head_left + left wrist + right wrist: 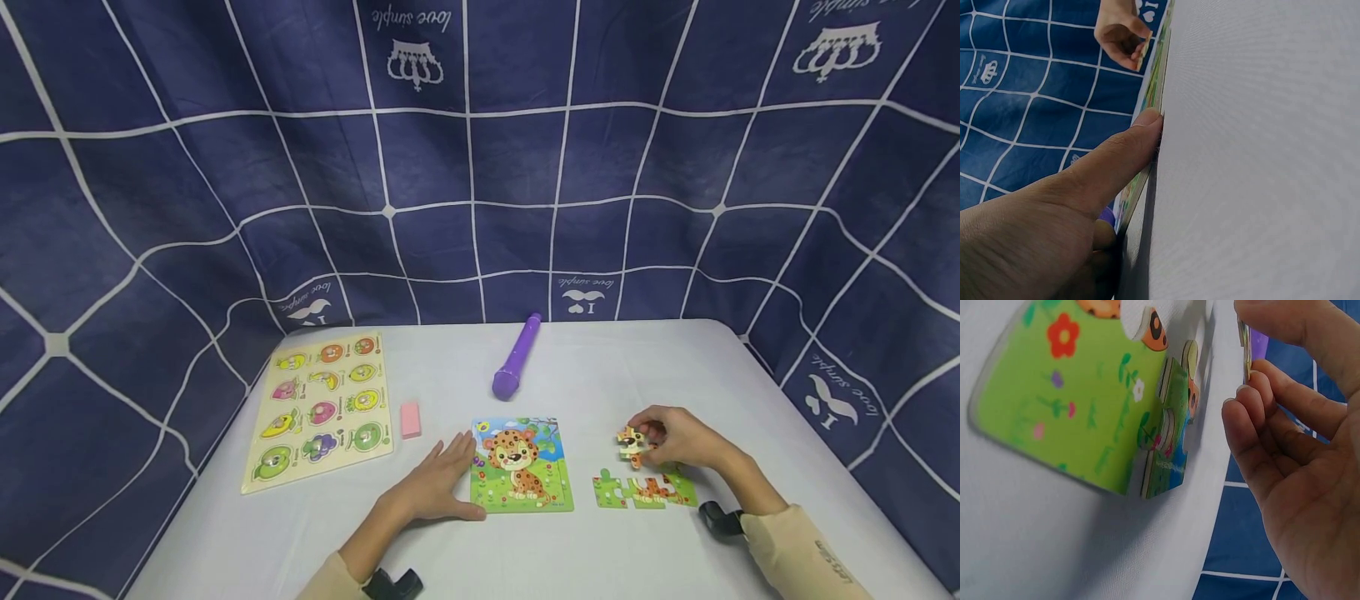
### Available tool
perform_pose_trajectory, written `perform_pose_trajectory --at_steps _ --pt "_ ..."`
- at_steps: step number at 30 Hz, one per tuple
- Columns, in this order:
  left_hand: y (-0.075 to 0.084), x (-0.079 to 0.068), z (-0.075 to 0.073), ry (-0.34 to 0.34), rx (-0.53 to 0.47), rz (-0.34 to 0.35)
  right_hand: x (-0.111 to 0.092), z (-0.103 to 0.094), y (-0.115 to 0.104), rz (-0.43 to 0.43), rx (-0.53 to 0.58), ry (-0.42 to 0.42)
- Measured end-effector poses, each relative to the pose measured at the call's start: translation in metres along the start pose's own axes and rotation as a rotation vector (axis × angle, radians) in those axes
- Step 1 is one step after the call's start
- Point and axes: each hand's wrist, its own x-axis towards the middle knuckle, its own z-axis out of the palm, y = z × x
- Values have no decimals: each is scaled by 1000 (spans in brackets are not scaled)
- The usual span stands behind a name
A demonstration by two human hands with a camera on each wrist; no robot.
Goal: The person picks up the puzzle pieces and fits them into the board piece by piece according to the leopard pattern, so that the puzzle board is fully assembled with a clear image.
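Observation:
A jigsaw board (551, 492) with a leopard picture lies on the white table. My left hand (431, 487) rests beside it with fingers spread, fingertips and thumb at its left edge. In the left wrist view the straight thumb (1116, 150) touches the board's edge. Right of the board, my right hand (686, 437) pinches a jigsaw piece (631, 446) between thumb and fingers, raised over the table. Below that hand lie several more jigsaw pieces (612, 492) in green with leopard parts. The right wrist view shows a green piece with a red flower (1088, 394) up close.
A wooden fruit peg puzzle (326, 408) lies at the left. Next to it is a pink block (410, 420). A purple toy microphone (517, 358) lies behind the jigsaw board. A dark blue checked curtain (510, 158) surrounds the table's back and sides.

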Motion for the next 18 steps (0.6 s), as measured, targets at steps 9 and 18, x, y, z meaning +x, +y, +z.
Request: perform_pose_trajectory --at_steps 9,18 --pt "0 0 0 0 -1 1 2 1 -2 -20 -6 -3" --pt "0 0 0 2 -5 0 4 4 -8 -25 -1 -11"
